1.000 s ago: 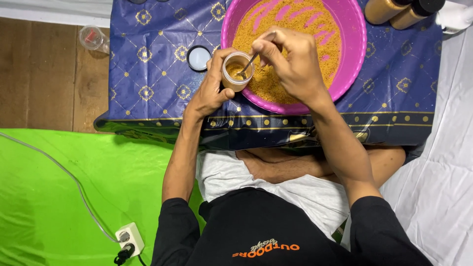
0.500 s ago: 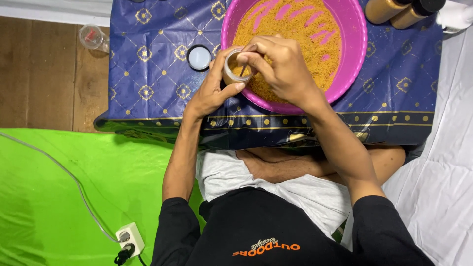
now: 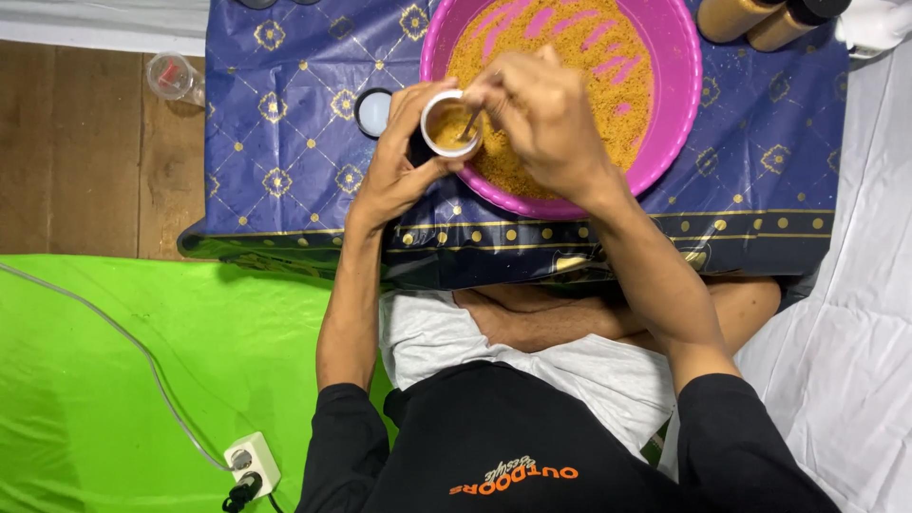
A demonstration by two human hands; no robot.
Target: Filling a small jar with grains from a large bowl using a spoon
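A small white-rimmed jar (image 3: pixel 450 123), seemingly half full of brown powder, sits upright over the pink basin's (image 3: pixel 676 114) edge.

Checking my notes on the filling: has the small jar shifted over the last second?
No. The small jar in the left hand sits at the same spot on the pink bowl's left rim.

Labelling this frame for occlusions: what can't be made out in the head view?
- Spoon: only a bit of shaft shows; the right hand hides its handle, the bowl end sits inside the small jar.
- Small jar: its body is covered by the left hand.
- Pink basin: far rim cut off by the top edge.
- Two brown bottles: cut off by the top edge.
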